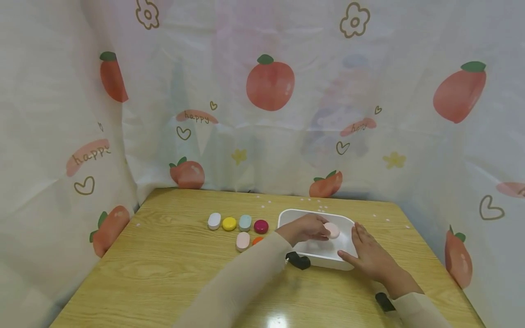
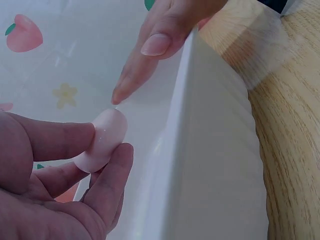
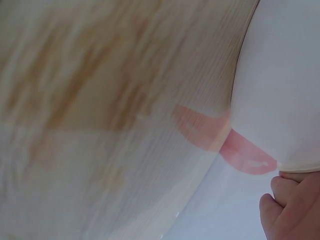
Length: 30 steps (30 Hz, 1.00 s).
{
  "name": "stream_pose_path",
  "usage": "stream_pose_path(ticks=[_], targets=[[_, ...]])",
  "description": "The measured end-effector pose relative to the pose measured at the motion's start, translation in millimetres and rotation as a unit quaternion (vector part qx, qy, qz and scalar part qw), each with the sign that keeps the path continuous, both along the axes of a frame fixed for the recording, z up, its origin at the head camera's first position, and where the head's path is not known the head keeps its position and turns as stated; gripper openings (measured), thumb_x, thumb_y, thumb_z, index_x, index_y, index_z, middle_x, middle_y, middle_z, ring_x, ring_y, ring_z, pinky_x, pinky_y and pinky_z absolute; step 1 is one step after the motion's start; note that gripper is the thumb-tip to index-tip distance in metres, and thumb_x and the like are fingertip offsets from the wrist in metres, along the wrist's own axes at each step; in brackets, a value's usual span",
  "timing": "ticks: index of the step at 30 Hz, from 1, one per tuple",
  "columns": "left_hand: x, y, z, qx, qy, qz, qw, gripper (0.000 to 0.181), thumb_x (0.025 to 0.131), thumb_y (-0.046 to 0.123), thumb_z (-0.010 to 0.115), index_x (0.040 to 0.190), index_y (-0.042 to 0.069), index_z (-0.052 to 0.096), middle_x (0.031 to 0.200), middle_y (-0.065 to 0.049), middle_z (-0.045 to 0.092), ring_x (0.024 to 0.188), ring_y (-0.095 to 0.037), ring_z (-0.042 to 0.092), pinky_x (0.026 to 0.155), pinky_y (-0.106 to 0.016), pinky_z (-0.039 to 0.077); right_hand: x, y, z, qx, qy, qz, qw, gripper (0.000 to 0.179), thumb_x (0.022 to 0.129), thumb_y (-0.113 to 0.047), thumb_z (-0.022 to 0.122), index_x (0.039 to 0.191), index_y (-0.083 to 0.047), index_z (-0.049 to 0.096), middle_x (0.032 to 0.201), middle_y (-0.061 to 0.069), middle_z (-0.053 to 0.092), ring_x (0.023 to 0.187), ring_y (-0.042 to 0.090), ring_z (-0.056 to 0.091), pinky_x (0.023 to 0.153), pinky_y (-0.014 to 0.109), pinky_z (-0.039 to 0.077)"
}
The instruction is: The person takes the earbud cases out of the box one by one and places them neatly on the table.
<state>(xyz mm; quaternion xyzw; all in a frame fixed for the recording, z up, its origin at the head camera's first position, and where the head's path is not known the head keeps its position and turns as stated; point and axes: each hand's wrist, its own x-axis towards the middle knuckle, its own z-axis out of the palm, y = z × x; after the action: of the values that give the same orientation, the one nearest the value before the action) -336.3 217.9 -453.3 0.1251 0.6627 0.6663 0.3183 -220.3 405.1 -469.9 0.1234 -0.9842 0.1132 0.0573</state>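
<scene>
My left hand (image 1: 308, 229) reaches over the white tray (image 1: 332, 263) and pinches a smooth, pale pink rounded piece (image 2: 102, 142) between thumb and fingertips, above the tray's floor. What kind of thing this piece is, I cannot tell. At the tray's right end, my right hand (image 1: 371, 255) rests on the rim with its fingers extended and its thumb stretched toward the front edge. The left wrist view shows the right thumb and a straight finger (image 2: 137, 75) over the tray's edge. Only part of the right hand (image 3: 295, 207) shows in the right wrist view.
Left of the tray, small rounded pieces lie on the wooden table (image 1: 164, 264): white (image 1: 214, 221), yellow (image 1: 229, 223), light blue (image 1: 245, 222), dark red (image 1: 261, 226), pale pink (image 1: 243, 242) and orange (image 1: 257, 240), partly hidden by the left sleeve. A printed curtain (image 1: 270, 146) surrounds the table.
</scene>
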Motion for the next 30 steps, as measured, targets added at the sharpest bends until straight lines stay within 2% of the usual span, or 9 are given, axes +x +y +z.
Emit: stream_pose_path(ticks=[5, 9, 12, 20, 30], targets=[[0.5, -11.2, 8.4, 0.003, -0.003, -0.002, 1.0000, 0.031, 0.083, -0.018, 0.062, 0.112, -0.009, 0.064, 0.090, -0.011, 0.062, 0.084, -0.024, 0.065, 0.077, -0.034, 0.057, -0.2, -0.8, 1.3, -0.004, 0.000, 0.003, 1.0000, 0.096, 0.096, -0.056, 0.051, 0.144, 0.020, 0.016, 0.154, 0.034, 0.008, 0.141, 0.048, 0.010, 0.109, 0.063, 0.021], [-0.7, -20.9, 13.0, 0.011, 0.004, -0.017, 0.9998, 0.035, 0.084, -0.017, 0.062, 0.118, -0.009, 0.062, 0.091, -0.011, 0.062, 0.087, -0.023, 0.065, 0.079, -0.033, 0.057, -1.4, -0.3, 1.2, -0.003, 0.002, 0.002, 1.0000, 0.096, 0.096, -0.056, 0.051, 0.145, 0.019, 0.016, 0.154, 0.034, 0.008, 0.141, 0.049, 0.011, 0.108, 0.063, 0.020], [-2.4, -26.9, 12.8, 0.018, 0.009, -0.024, 0.9995, 0.036, 0.085, -0.016, 0.061, 0.121, -0.010, 0.060, 0.091, -0.010, 0.063, 0.088, -0.022, 0.065, 0.079, -0.033, 0.057, -1.3, -0.1, 0.8, -0.001, 0.003, 0.000, 1.0000, 0.097, 0.095, -0.056, 0.051, 0.144, 0.019, 0.017, 0.154, 0.034, 0.009, 0.141, 0.049, 0.011, 0.108, 0.063, 0.021], [-2.1, -43.6, 13.6, 0.020, 0.004, -0.010, 0.9997, 0.039, 0.086, -0.016, 0.061, 0.124, -0.010, 0.059, 0.095, -0.011, 0.063, 0.091, -0.024, 0.065, 0.081, -0.034, 0.056, 0.8, -2.0, 0.9, -0.004, 0.004, 0.002, 1.0000, 0.095, 0.096, -0.055, 0.052, 0.143, 0.021, 0.018, 0.153, 0.035, 0.009, 0.140, 0.050, 0.012, 0.108, 0.063, 0.020], [-7.5, -68.2, 15.7, 0.022, 0.003, -0.011, 0.9997, 0.042, 0.087, -0.014, 0.061, 0.129, -0.011, 0.054, 0.102, -0.013, 0.061, 0.094, -0.025, 0.065, 0.082, -0.034, 0.056, -0.7, -0.1, -0.5, -0.003, 0.003, 0.002, 1.0000, 0.095, 0.096, -0.055, 0.052, 0.143, 0.021, 0.018, 0.153, 0.035, 0.009, 0.140, 0.051, 0.012, 0.108, 0.064, 0.020]])
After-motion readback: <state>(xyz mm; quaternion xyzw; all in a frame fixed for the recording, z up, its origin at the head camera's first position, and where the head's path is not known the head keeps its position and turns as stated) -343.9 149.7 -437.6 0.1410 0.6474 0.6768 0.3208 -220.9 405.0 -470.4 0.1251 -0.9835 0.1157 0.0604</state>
